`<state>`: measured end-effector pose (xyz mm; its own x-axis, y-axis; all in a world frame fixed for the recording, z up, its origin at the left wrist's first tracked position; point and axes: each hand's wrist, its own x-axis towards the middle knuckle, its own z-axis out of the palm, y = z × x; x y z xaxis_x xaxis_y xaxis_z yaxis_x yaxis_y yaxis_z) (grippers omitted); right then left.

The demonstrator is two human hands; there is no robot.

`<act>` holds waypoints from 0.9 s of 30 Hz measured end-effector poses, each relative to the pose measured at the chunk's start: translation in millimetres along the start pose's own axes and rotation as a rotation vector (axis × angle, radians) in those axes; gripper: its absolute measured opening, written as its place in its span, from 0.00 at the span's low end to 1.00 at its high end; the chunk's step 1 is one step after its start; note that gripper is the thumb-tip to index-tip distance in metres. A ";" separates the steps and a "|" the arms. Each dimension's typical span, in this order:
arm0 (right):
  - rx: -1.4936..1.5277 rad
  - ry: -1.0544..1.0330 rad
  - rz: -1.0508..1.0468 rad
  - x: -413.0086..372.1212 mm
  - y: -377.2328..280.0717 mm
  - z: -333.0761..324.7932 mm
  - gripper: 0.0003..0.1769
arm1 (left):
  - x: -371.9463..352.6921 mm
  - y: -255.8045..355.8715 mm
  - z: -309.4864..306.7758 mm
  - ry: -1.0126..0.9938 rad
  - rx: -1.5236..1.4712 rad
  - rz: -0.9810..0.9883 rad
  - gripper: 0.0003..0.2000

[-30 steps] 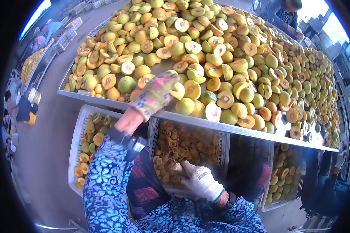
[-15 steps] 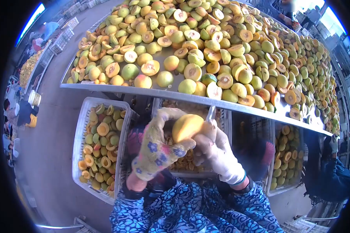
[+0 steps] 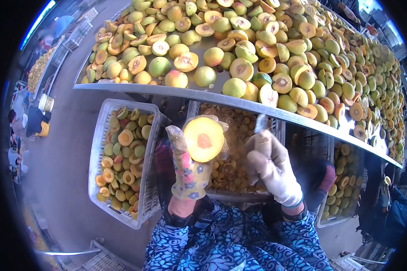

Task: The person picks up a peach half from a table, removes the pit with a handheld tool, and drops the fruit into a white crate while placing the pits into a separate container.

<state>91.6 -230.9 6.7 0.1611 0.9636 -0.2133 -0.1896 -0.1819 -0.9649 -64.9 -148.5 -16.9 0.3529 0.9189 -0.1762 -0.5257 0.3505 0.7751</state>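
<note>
My left hand (image 3: 188, 169), in a flowered glove, holds up a peach half (image 3: 204, 139) with its yellow cut face and reddish hollow turned toward me. My right hand (image 3: 271, 165), in a white glove, is closed around a small metal tool (image 3: 260, 122) whose tip points up, a little to the right of the peach half. Both hands hover over the middle crate of pits and scraps (image 3: 233, 158), just below the edge of the metal table (image 3: 176, 92) heaped with halved peaches.
A white crate of peach halves (image 3: 122, 158) stands at the left, another crate of halves (image 3: 341, 176) at the right under the table. A person crouches on the floor at far left (image 3: 34, 124). A dark-sleeved person (image 3: 391, 203) stands at the right.
My left hand took a peach from the table and brought it down over the middle crate. The right hand worked the tool at it; now the cut face shows open.
</note>
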 end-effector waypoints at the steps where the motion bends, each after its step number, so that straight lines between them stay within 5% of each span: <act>1: -0.055 -0.042 -0.019 -1.9 2.1 -1.0 0.09 | 1.4 -1.6 0.6 0.021 -0.017 -0.004 0.43; 3: -0.203 -0.072 -0.100 -3.0 11.1 -3.4 0.14 | 3.4 -6.6 1.1 0.038 -0.030 -0.016 0.43; 6: 0.037 -0.055 0.026 -6.4 17.0 5.3 0.16 | 2.2 -15.3 4.3 0.036 0.031 0.002 0.41; 8: 0.247 -0.074 0.137 -6.6 16.5 6.9 0.19 | -1.1 -21.6 18.1 -0.027 0.181 0.148 0.35; 9: 0.250 -0.056 0.141 -3.9 16.3 3.2 0.19 | 0.8 -16.7 9.4 -0.261 0.271 0.134 0.28; 12: 0.146 0.082 0.019 9.0 28.3 -12.9 0.20 | -15.0 -23.6 21.3 -0.287 0.208 0.093 0.25; 15: -0.060 0.117 -0.168 12.5 41.3 -17.0 0.20 | -17.1 -25.3 14.9 -0.129 -0.113 -0.135 0.20; 17: -0.047 0.071 0.010 6.9 23.6 -18.0 0.12 | -4.4 -33.4 -9.0 0.012 -0.091 -0.330 0.17; 19: -0.217 0.114 -0.206 7.0 29.1 -16.9 0.16 | -0.7 -34.0 2.0 0.028 -0.204 -0.198 0.21; 27: -0.424 -0.091 -0.122 2.7 34.8 2.5 0.15 | 16.7 -33.6 6.2 -0.226 -0.007 0.117 0.25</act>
<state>83.0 -234.2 -27.0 0.0683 0.9928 -0.0979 0.2424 -0.1117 -0.9637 -36.5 -146.1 -42.2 0.4528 0.8899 0.0555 -0.5782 0.2457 0.7780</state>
